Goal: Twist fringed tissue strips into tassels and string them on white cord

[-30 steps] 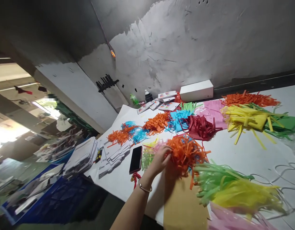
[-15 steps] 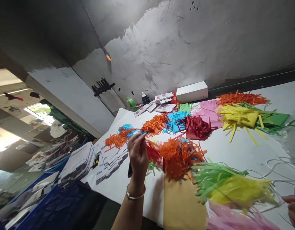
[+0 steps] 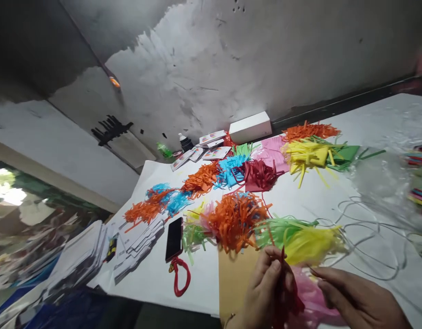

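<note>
My left hand is closed around a red paper tassel low in the view, with a thin red tip poking up above the fingers. Just to its right, my right hand has thumb and forefinger close together in a pinch; what lies between them is too small to make out. A pink paper tassel lies beneath and between both hands. Beyond them are a yellow tassel, a light green tassel and an orange fringed bundle. Under my left hand is a tan board.
A phone with a red strap lies left of the board. Further back are a dark red tassel, a white box and printed packets. Loose white cord coils at right. Stacked white cards lie at left.
My left hand has moved right and toward me from the tassels by the phone, now holding the red tassel. My right hand has come in from the right edge. The view has shifted right.
</note>
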`<state>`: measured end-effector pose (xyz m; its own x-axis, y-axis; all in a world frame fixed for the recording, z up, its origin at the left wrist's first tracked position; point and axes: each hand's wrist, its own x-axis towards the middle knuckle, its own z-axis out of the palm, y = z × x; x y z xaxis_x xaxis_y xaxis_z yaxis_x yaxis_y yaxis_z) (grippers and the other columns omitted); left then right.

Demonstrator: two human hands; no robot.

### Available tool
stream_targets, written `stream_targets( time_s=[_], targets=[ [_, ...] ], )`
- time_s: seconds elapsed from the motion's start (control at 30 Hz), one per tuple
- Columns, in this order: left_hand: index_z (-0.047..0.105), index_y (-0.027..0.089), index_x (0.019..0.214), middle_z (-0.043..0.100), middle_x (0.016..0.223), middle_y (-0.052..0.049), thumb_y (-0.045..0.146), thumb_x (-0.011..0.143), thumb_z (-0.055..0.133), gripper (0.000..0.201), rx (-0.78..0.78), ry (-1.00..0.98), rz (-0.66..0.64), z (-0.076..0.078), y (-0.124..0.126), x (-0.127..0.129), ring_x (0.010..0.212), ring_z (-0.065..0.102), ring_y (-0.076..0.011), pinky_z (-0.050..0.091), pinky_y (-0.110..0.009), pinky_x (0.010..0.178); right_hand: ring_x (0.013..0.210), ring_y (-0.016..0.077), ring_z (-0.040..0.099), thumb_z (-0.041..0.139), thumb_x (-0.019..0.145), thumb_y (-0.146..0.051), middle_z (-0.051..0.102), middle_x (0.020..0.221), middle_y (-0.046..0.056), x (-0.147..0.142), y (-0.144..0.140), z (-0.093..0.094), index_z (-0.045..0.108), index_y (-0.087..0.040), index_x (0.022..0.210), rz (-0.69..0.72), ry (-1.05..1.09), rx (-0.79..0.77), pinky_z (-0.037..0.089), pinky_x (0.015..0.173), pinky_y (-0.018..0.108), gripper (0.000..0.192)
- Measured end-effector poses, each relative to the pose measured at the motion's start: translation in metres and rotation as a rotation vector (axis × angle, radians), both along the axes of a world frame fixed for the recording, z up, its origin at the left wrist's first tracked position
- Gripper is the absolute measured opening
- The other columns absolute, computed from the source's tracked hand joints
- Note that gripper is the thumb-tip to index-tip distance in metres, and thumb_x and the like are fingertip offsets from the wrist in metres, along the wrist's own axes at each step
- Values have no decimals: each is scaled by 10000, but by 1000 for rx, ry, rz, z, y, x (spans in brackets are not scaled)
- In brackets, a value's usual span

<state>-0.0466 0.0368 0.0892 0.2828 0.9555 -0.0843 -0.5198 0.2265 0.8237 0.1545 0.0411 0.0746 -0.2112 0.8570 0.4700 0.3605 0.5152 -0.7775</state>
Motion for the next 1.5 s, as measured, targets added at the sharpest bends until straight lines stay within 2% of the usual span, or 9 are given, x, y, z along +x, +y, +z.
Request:
stream_targets(
  time_s=[0.2, 0.57, 0.8, 0.87, 0.93, 1.03, 1.13, 1.23, 1.5],
  targets=[
    [510, 224, 978, 519, 577, 89, 461, 929, 677, 294, -68, -118, -55, -13, 4, 26, 374, 279, -21, 302, -109, 385, 881, 174, 777, 516, 1003, -283, 798, 964, 20, -11, -2, 11, 718, -261, 1048, -2, -90, 19, 607, 776, 184, 208],
    [583, 225, 1062, 499, 495, 115, 422, 969, 621, 221, -136, -305, -160, -26, 2, 30, 248, 170, -6, 329, -124, 287, 881, 153, 756, 489, 1018, -288, 765, 914, -5, -3, -4, 15, 708, -276, 1020, 33, 41, -125, 579, 778, 171, 220],
    [592, 196, 1003, 483, 465, 104, 486, 957, 619, 295, -190, -221, -309, -24, 0, 30, 241, 216, -18, 293, -124, 285, 539, 137, 638, 509, 999, -491, 637, 600, -19, -12, -1, 25, 703, -205, 940, -1, 326, -455, 508, 498, 178, 350],
    [582, 204, 962, 567, 537, 67, 507, 927, 655, 314, -170, -154, -263, -27, -3, 33, 297, 348, -34, 342, -138, 347, 575, 145, 643, 502, 995, -507, 667, 663, 8, -15, 1, 26, 683, -192, 873, 63, 354, -490, 503, 500, 189, 383],
    [589, 205, 933, 642, 687, 23, 508, 851, 753, 354, -85, -8, -70, -30, -6, 35, 474, 528, -68, 434, -165, 486, 620, 154, 661, 504, 991, -497, 694, 722, 29, -17, 2, 27, 667, -190, 824, 61, 337, -460, 517, 531, 200, 386],
    [615, 180, 878, 632, 764, 7, 475, 801, 817, 366, 0, 241, 196, -29, -9, 33, 643, 565, -88, 441, -181, 609, 574, 135, 642, 524, 985, -447, 673, 660, 0, -17, 5, 26, 680, -205, 812, -33, 272, -350, 510, 541, 188, 336],
    [575, 178, 832, 601, 643, 34, 520, 807, 796, 408, -106, 228, 158, -22, -4, 26, 517, 468, -57, 357, -168, 514, 528, 117, 618, 542, 986, -402, 639, 603, -35, -14, 6, 25, 700, -226, 845, -86, 229, -285, 503, 540, 170, 275],
    [525, 185, 795, 595, 569, 56, 552, 768, 818, 471, -188, 137, 85, -17, 4, 20, 423, 388, -30, 289, -158, 453, 682, 130, 691, 521, 1005, -376, 704, 736, -18, -11, 3, 24, 698, -241, 871, -28, 179, -277, 539, 656, 172, 260],
    [522, 180, 786, 594, 557, 57, 541, 780, 815, 465, -174, 95, 101, -18, 3, 24, 430, 422, -26, 310, -135, 456, 743, 124, 704, 449, 1040, -304, 721, 833, -23, -11, -3, 21, 667, -250, 928, 101, 58, -272, 527, 696, 188, 251]
  ],
)
